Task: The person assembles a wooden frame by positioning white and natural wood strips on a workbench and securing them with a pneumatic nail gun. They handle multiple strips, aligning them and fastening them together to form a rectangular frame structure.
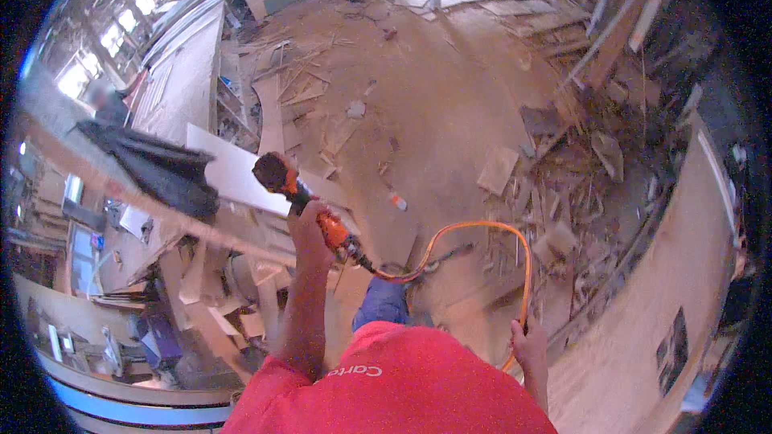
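Note:
My left hand (309, 231) is wrapped round the body of an orange and black handheld power tool (332, 229). The tool is held up and tilted, its dark head toward the upper left; its exact kind is unclear. From its lower end an orange cord (482, 224) arches across to the right and then drops. Closed round that cord is my right hand (527, 341), low on the right near my red shirt. A pale board (234, 170) lies just beyond the tool's head.
Wood scraps (555, 217) are heaped on the right, beside a long panel (655, 273). A dark cloth (157, 162) hangs over a beam on the left. Thin offcuts (301, 88) litter the brown floor (450, 112). Another person (108, 103) is at the far left.

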Motion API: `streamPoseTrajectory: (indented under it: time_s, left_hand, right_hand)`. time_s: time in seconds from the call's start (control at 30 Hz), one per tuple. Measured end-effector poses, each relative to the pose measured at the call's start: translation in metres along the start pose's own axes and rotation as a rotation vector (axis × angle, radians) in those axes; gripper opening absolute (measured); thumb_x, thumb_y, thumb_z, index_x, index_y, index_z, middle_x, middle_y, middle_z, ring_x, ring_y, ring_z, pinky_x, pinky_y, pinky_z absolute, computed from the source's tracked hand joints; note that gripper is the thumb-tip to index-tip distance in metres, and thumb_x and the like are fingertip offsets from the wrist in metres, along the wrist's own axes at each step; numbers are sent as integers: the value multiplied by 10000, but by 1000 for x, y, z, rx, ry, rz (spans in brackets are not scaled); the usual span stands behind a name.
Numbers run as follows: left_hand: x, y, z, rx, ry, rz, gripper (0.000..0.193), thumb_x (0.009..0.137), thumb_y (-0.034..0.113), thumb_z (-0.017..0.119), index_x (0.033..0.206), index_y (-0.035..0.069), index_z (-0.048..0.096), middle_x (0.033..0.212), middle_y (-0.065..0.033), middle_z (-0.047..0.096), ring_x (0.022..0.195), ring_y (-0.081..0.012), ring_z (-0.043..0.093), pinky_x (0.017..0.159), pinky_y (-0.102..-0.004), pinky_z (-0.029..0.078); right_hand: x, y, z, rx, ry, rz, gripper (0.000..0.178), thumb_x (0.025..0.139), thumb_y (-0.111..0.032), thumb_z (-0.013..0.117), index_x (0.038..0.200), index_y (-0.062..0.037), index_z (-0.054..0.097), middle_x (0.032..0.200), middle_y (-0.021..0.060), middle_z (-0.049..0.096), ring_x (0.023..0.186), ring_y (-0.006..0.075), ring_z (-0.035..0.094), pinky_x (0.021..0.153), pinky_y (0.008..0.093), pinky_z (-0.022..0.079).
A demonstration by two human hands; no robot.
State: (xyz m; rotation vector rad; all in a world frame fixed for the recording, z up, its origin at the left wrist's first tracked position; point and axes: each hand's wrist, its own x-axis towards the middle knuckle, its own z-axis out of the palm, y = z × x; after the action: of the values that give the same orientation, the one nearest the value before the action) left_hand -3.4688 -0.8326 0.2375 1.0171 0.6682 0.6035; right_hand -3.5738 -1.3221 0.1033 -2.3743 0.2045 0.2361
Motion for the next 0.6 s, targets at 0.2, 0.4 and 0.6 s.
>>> streamPoseTrajectory:
  time_s: [0.2,0.4,0.6]
  left_hand:
    - [185,-16,57,-99,123,-41,159,791,68,631,915,75,531,728,-44,558,623,-182,589,589,-352,520]
    - [365,-25,152,-243,53,-127,108,819,87,633,845,84,529,714,-43,563,625,-178,596,596,-354,509]
    - [550,-28,235,-218,41,-20,109,827,82,618,879,86,522,717,-40,560,620,-178,593,594,-362,508]
  right_hand:
    - [221,-130,-10,-194,140,12,321,962,-270,654,1111,14,672,799,214,678,763,394,672,718,487,509]
    - [342,-153,-4,-296,351,93,344,972,-298,649,1143,-3,689,904,250,694,838,459,658,747,535,496]
    - [498,-255,10,-444,585,127,350,985,-304,639,1181,-17,673,932,252,693,870,462,655,771,541,503]
